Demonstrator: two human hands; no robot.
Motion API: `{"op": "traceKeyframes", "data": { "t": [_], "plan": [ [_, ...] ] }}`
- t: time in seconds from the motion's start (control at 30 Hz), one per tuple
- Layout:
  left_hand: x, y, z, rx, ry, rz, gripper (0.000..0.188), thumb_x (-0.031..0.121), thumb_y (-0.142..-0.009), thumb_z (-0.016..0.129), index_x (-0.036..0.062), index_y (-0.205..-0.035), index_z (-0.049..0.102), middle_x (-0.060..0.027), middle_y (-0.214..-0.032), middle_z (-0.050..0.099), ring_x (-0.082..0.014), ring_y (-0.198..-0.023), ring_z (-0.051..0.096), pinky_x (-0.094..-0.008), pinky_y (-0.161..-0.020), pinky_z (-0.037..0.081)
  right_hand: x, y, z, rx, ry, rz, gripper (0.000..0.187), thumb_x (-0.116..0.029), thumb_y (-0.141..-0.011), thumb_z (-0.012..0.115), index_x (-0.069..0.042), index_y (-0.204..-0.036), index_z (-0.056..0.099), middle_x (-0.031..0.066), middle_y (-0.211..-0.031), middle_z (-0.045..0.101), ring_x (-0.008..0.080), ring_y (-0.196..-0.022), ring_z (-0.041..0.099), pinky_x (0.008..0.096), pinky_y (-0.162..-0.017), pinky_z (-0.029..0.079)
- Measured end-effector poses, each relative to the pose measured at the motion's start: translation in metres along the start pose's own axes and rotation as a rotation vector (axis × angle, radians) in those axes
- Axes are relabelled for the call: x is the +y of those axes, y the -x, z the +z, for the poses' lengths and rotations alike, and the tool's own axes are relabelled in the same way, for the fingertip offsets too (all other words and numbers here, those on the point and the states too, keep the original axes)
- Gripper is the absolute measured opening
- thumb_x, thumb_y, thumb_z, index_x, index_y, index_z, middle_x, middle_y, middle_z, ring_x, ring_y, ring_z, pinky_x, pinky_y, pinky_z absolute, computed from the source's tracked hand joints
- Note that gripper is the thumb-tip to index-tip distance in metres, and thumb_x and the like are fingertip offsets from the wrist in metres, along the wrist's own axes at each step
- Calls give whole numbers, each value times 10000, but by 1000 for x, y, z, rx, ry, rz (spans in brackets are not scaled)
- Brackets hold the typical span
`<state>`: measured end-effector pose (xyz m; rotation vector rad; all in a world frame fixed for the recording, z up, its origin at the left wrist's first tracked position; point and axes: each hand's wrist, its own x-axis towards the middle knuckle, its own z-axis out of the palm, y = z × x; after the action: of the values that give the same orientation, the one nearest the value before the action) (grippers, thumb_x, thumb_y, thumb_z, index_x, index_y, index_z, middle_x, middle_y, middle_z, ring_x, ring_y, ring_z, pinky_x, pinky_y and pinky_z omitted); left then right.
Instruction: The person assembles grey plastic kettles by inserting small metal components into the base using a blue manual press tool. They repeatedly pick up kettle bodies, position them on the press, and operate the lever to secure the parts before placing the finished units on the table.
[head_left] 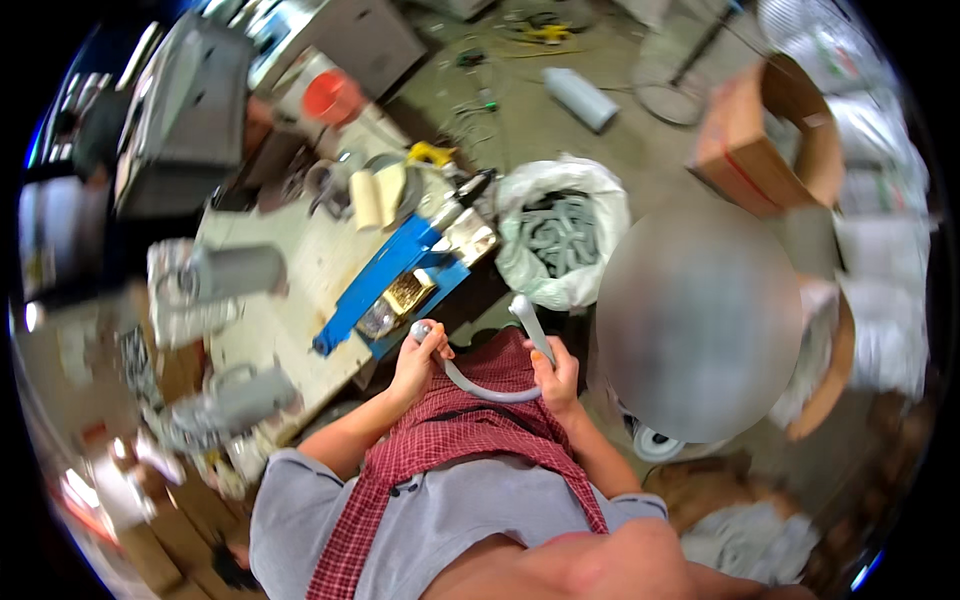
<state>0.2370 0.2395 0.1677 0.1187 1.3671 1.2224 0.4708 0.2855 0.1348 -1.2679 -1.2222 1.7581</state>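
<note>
A grey U-shaped handle [497,394] is held across my lap, its curve toward my red checked apron [470,440]. My left hand [425,352] is closed around its left arm, just below the end. Around the right arm my right hand [556,372] is closed, and that end sticks up above the fingers. A blue metal bench device [385,275] stands just beyond my left hand at the table's edge. Ahead of my right hand is a white sack [515,200] with several similar grey curved pieces [560,235] inside.
On the pale worktable [265,330] lie grey jug-shaped parts [235,272], cream rolls [366,198] and a red container [332,97]. A grey cylinder [580,98] lies on the floor. An open cardboard box [740,165] is at the right. A round blurred patch hides the area beside the sack.
</note>
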Motion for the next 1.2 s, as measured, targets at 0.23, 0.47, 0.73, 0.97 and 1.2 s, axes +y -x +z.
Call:
{"op": "traceKeyframes", "data": {
  "t": [0.23,0.47,0.73,0.97,1.2],
  "plan": [
    [-56,1,-35,353,49,17,215,239,-946,601,149,-843,435,68,-607,316,-47,-508,282,-233,-494,284,29,6,16,-383,-493,418,300,-318,-964,555,-20,-982,531,-62,-566,352,20,-428,290,196,-381,234],
    [-92,17,-16,286,249,-5,241,313,-980,522,105,-893,435,36,-650,396,-84,-521,394,-248,-511,378,17,-36,9,-378,-577,500,275,-296,-987,513,-21,-986,528,-75,-553,281,14,-408,217,199,-358,185],
    [-70,91,-64,408,677,152,514,403,-970,493,172,-573,262,51,-488,228,-88,-402,228,-254,-402,207,-33,-110,107,-985,377,-370,312,-241,-911,602,-1,-1110,593,85,-758,621,175,-668,598,316,-639,499],
    [-98,177,-193,663,863,284,499,349,-974,501,191,-567,259,56,-470,225,-80,-371,208,-250,-366,181,-56,-234,353,-1031,1040,-860,351,-239,-865,610,-23,-1142,604,178,-1035,659,347,-951,628,417,-821,494],
    [-142,234,-296,885,1070,324,514,386,-945,542,202,-569,245,63,-473,212,-83,-367,206,-257,-364,179,115,-354,431,-768,1975,-1120,246,-213,-866,510,-69,-1032,622,100,-1011,648,280,-963,621,443,-816,475]
  ]
}}
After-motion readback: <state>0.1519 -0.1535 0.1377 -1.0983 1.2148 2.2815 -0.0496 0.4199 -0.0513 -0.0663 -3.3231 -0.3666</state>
